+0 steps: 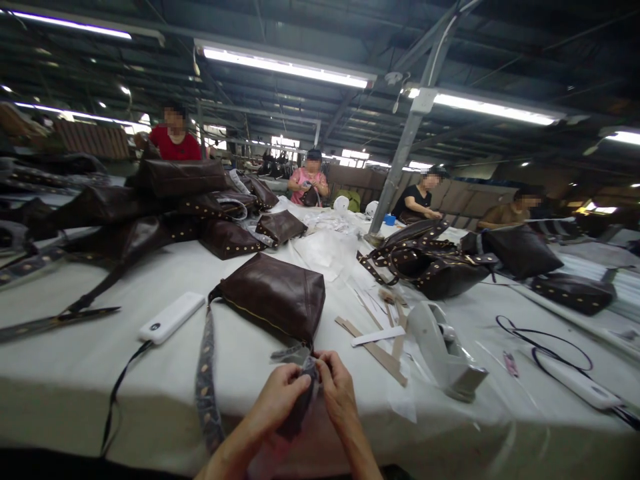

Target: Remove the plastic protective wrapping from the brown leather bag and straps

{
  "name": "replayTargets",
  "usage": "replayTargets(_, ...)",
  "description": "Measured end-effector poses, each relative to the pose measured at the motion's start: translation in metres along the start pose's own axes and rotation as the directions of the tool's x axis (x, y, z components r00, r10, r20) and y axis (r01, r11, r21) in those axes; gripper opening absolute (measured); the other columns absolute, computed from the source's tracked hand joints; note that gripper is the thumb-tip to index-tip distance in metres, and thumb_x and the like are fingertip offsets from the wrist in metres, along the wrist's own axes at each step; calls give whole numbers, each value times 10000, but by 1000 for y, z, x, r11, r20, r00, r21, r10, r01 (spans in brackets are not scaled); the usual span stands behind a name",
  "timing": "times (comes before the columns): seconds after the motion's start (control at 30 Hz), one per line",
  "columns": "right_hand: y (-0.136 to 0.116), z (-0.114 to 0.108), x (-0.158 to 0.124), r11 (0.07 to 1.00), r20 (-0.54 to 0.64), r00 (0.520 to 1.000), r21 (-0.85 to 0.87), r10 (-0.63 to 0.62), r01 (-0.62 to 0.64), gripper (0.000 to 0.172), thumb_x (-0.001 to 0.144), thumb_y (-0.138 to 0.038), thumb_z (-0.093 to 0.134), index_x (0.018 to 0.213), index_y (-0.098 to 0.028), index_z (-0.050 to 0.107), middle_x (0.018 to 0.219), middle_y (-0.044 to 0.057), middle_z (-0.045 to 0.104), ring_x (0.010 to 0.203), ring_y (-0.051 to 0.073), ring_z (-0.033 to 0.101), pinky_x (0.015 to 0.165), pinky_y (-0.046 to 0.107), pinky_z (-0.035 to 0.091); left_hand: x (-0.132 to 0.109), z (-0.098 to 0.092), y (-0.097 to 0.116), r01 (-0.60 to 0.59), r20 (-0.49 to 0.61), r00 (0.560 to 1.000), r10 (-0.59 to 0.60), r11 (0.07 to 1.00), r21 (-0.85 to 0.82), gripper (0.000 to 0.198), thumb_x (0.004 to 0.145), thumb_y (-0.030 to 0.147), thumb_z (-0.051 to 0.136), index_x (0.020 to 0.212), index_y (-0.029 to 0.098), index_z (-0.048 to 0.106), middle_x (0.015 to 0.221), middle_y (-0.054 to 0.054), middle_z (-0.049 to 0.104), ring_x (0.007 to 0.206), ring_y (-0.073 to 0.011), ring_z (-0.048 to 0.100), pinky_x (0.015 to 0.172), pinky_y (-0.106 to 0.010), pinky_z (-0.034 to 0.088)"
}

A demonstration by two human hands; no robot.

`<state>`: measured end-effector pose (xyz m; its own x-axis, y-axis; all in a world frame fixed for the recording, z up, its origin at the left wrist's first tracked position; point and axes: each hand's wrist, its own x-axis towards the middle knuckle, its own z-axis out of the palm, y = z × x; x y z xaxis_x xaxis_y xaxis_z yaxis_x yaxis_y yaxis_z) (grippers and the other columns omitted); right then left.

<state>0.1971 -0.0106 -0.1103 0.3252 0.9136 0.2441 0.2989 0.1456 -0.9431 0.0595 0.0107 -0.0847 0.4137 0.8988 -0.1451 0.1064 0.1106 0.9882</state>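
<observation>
A dark brown leather bag (pixel 275 297) lies on the white-covered table in front of me, its yellowish zip edge facing me. Its studded strap (pixel 206 380), wrapped in clear plastic film, hangs over the table edge on the left. At the bag's near right corner, my left hand (pixel 283 393) pinches the film-wrapped strap end between thumb and fingers. Opposite it, my right hand (pixel 336 387) has its fingers closed on the same wrapped strap. Loose plastic film (pixel 293 355) sticks out just above the hands. My fingers partly hide the strap.
Right of the bag are cardboard strips (pixel 377 350) and a tape dispenser (pixel 443 353). A white power bank (pixel 173 318) with a black cord lies left. Brown bags (pixel 180 177) are piled behind, with more bags (pixel 440 267) at right. Several people work beyond a metal post (pixel 407 133).
</observation>
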Motion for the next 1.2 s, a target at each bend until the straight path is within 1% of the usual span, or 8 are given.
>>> replayTargets(0.17, 2, -2, 9, 999, -4, 1000, -39, -10, 10, 221, 836, -403, 486, 759, -214, 570, 678, -8, 595, 654, 176, 556, 627, 265, 426, 1, 5, 3, 52, 7, 999, -51, 996, -77, 234, 653, 295, 595, 839, 153, 578, 567, 43, 549, 524, -128, 509, 516, -232, 358)
replayTargets(0.27, 3, 0, 8, 998, 13, 1000, -61, -19, 20, 203, 833, -381, 487, 725, -219, 545, 663, -15, 570, 656, 173, 545, 628, 261, 416, 1, 9, 0, 27, -7, 1000, -28, 997, -74, 213, 670, 304, 612, 826, 178, 542, 576, 48, 549, 529, -121, 507, 514, -220, 356)
replayTargets(0.4, 5, 5, 3, 999, 4, 1000, -48, -18, 18, 180, 827, -351, 500, 704, -221, 527, 660, -24, 550, 668, 167, 537, 643, 255, 412, 5, 10, -7, -88, -90, 992, 90, 996, 24, 150, 701, 309, 582, 766, 179, 548, 708, -1, 601, 696, -161, 557, 634, -246, 406)
replayTargets(0.53, 6, 5, 2, 999, 55, 998, 29, 21, -22, 212, 820, -389, 529, 701, -214, 524, 639, -33, 524, 640, 152, 505, 617, 246, 408, 10, 4, -4, -100, -136, 983, 121, 984, 148, 186, 718, 356, 544, 710, 173, 580, 714, -13, 595, 733, -184, 541, 681, -266, 400)
replayTargets(0.77, 5, 1, 5, 975, 131, 988, 193, 84, -109, 239, 787, -418, 572, 700, -207, 502, 612, -53, 450, 577, 125, 425, 547, 231, 376, 9, -9, 6, -1, -25, 1000, -3, 981, -192, 262, 669, 390, 583, 773, 152, 616, 701, 10, 593, 686, -146, 520, 662, -251, 384)
replayTargets(0.97, 5, 7, 4, 991, 92, 995, 122, 40, -51, 218, 800, -399, 558, 701, -211, 510, 640, -35, 496, 644, 150, 484, 614, 246, 413, 14, -10, 2, 61, 63, 997, -46, 961, -271, 243, 613, 316, 658, 773, 168, 550, 597, 64, 508, 500, -77, 407, 499, -207, 274)
replayTargets(1.1, 5, 8, 3, 999, 63, 998, 43, 13, -16, 179, 820, -362, 522, 716, -217, 522, 655, -25, 527, 660, 162, 517, 633, 255, 428, 20, -10, -2, -30, 64, 997, 44, 980, -195, 153, 644, 283, 596, 705, 186, 495, 555, 81, 438, 499, -83, 379, 504, -213, 285)
replayTargets(1.2, 6, 8, 3, 999, 42, 999, 43, -25, 23, 134, 820, -334, 520, 796, -210, 565, 750, -1, 586, 734, 174, 557, 692, 264, 447, 20, -10, -3, -158, 35, 987, 158, 987, 7, 75, 679, 245, 526, 663, 189, 479, 602, 53, 444, 599, -116, 421, 573, -228, 332)
